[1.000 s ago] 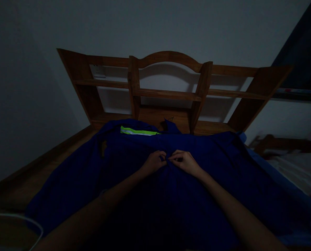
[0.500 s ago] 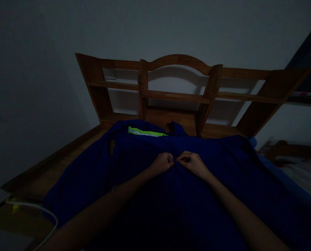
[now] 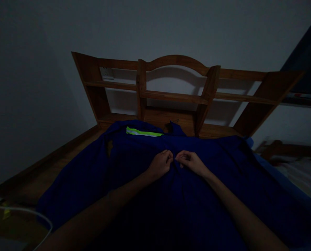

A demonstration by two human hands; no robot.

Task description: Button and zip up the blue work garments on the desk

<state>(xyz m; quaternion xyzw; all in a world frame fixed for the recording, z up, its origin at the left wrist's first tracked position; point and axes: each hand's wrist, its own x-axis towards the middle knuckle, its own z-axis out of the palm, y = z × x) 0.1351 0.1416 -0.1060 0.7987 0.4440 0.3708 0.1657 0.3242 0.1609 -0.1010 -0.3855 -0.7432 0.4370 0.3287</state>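
A dark blue work jacket [image 3: 210,157] lies spread out in front of me, its sleeve reaching to the left. Near its collar runs a reflective strip [image 3: 144,132], yellow-green and silver. My left hand [image 3: 161,163] is closed in a pinch on the cloth at the middle of the jacket's front. Just to its right, my right hand [image 3: 191,161] pinches the front edge with thumb and forefinger. The fingertips of both hands almost meet. Whether a button sits between them is too dark and small to tell.
Behind the jacket stands a wooden headboard [image 3: 175,94] with open shelves against a pale wall [image 3: 155,28]. A wall socket [image 3: 107,73] shows through its left side. At lower left a white cable [image 3: 27,210] curves. Whitish bedding [image 3: 298,174] lies at the right.
Both hands stay at the front edge with small finger movements. The cloth below them has been drawn up into more folds. The view has shifted slightly.
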